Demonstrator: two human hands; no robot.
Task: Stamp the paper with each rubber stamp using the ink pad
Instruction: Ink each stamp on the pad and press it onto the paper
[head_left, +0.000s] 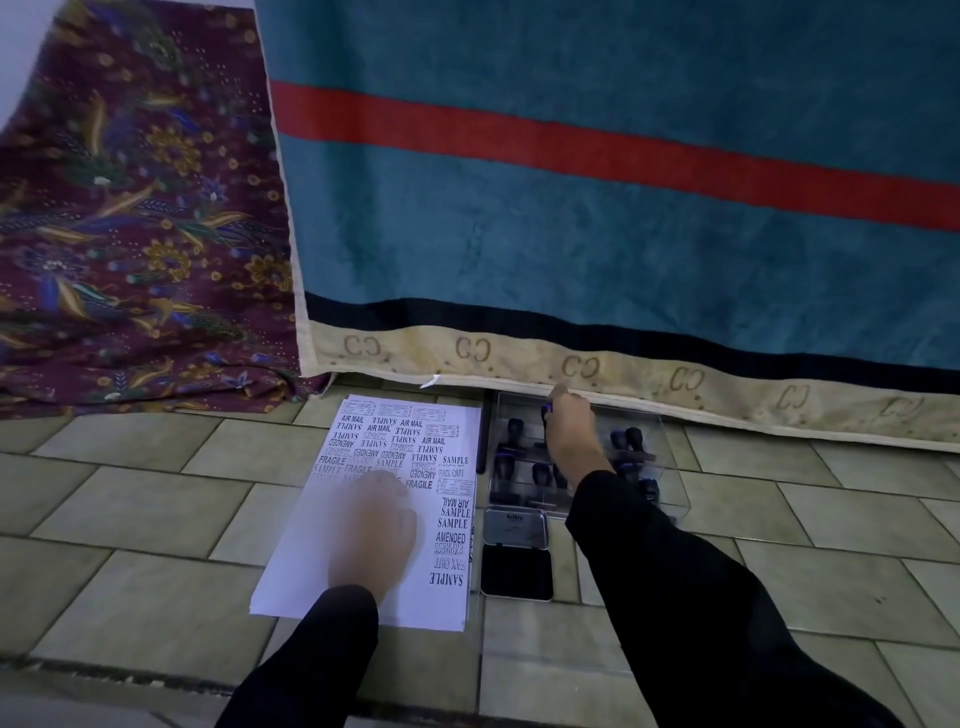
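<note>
A white paper sheet lies on the tiled floor, covered in its upper and right parts with black stamped words. My left hand rests flat on the paper, fingers spread, blurred. To the right stands a clear plastic tray holding several black rubber stamps. My right hand reaches into the tray's far side, fingers closed around a stamp handle with a blue band. An open ink pad with its lid folded back sits just in front of the tray.
A teal towel with a red stripe and beige border hangs down behind the tray, its hem touching the floor. A maroon floral cloth lies at the left. Green floor tiles surround the paper.
</note>
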